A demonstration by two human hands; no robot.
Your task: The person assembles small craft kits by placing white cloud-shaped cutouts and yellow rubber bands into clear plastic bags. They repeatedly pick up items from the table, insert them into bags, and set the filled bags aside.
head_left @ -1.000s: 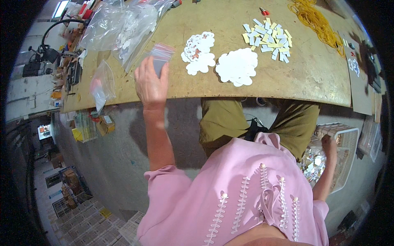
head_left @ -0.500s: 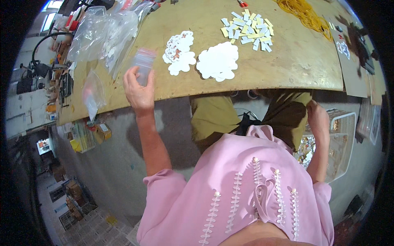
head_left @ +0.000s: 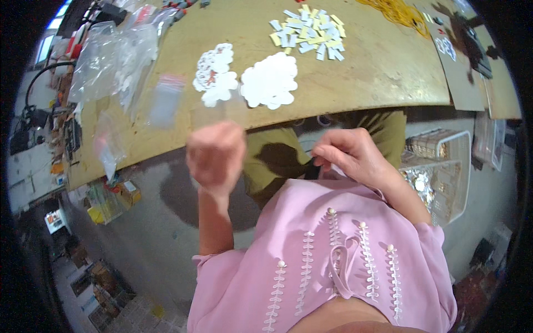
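Observation:
My left hand [head_left: 216, 155] is closed and smeared by motion, just off the table's front edge. A faint see-through plastic bag [head_left: 226, 111] sticks out beyond its fingers. My right hand [head_left: 352, 155] hovers over my lap with thumb and fingers drawn together; whatever they pinch, if anything, is hidden. On the table lies a stack of clear zip bags [head_left: 166, 102] with red-striped tops. Right of it are a pile of white scalloped cutouts with brown print [head_left: 214, 75] and a pile of plain white scalloped cutouts [head_left: 270, 82].
Small yellow and pale-blue strips [head_left: 310, 33] lie heaped farther back, near yellow cords [head_left: 402, 16]. Large clear plastic bags [head_left: 114, 61] cover the table's left. Below the table on the right stands a white plastic basket [head_left: 463, 172] with shiny pieces beside or in it.
My left hand has left the bag stack, moving right and toward me with a clear bag. My right hand has come up from beside the basket to over my lap. The view has shifted slightly.

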